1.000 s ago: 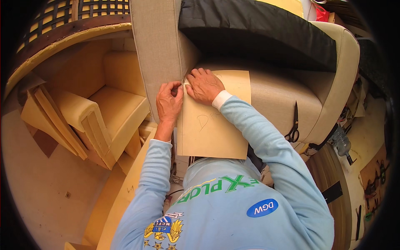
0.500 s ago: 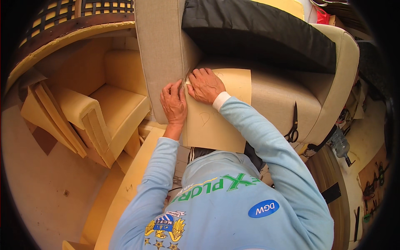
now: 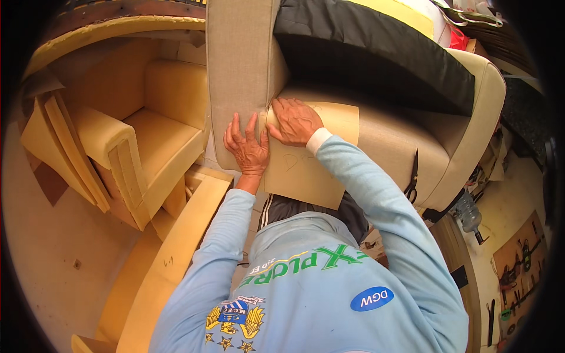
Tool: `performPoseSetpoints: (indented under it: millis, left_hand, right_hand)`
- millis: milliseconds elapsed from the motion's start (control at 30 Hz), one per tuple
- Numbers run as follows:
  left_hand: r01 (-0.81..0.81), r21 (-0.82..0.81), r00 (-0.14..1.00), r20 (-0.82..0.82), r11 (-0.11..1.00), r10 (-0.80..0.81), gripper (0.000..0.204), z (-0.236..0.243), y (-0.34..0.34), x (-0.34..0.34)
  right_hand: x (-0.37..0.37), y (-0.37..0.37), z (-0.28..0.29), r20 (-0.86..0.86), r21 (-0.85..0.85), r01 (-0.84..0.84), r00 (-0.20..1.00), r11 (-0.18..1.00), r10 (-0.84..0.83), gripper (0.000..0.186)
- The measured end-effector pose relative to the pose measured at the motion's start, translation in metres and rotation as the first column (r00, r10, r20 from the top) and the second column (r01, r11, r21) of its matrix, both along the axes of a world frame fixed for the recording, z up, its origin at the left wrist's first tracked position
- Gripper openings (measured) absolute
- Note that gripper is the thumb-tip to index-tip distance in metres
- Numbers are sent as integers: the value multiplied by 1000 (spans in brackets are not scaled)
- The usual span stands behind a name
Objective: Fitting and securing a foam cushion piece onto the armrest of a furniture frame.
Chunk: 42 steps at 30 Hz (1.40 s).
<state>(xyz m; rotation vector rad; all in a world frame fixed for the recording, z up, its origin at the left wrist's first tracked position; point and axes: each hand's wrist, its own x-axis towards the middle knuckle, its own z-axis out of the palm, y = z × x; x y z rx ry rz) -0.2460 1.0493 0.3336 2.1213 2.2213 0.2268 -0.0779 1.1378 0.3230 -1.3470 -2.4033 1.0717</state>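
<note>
A tan sheet of stiff paper (image 3: 306,170) with pencil marks lies across the seat of a beige upholstered sofa (image 3: 388,135), its near part reaching over my lap. My right hand (image 3: 294,122) presses on the sheet near its upper left corner, palm down, thumb apart from the bent fingers. Beside it, my left hand (image 3: 248,148) rests at the sheet's left edge against the sofa's arm (image 3: 238,76), fingers spread. The fingertips of my right hand are partly hidden near the seam between arm and seat. Black scissors (image 3: 412,181) lie on the seat to the right.
A black padded cushion (image 3: 376,53) runs along the sofa's back. To the left stand a yellow foam-covered armchair (image 3: 159,141) and a long foam-covered piece (image 3: 176,253). At the right are a clear plastic bottle (image 3: 468,213) and a board with tools (image 3: 521,259).
My left hand's fingers have straightened and spread. My right hand stays on the sheet with little movement. The whole view has shifted slightly.
</note>
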Motion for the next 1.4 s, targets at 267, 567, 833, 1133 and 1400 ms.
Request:
performPoseSetpoints:
  millis: [267,567,833,1133,1400]
  left_hand:
    - [24,22,1000,19,999,-24,44,6,4,2]
    - [192,-40,901,403,981,-160,65,6,-18,33]
    - [195,-92,954,250,977,-167,70,-12,-24,32]
    - [215,-97,964,178,972,-195,68,-12,-24,36]
    - [230,-81,958,192,970,-212,70,0,-23,39]
  right_hand:
    - [-5,2,5,41,-14,-41,998,999,41,56]
    - [5,8,-3,-114,-82,-19,993,996,10,50]
    - [27,25,-9,-270,-266,-159,959,951,85,53]
    - [56,-3,9,87,21,-105,991,994,102,65]
    - [71,-11,14,-1,-167,-49,999,985,49,64]
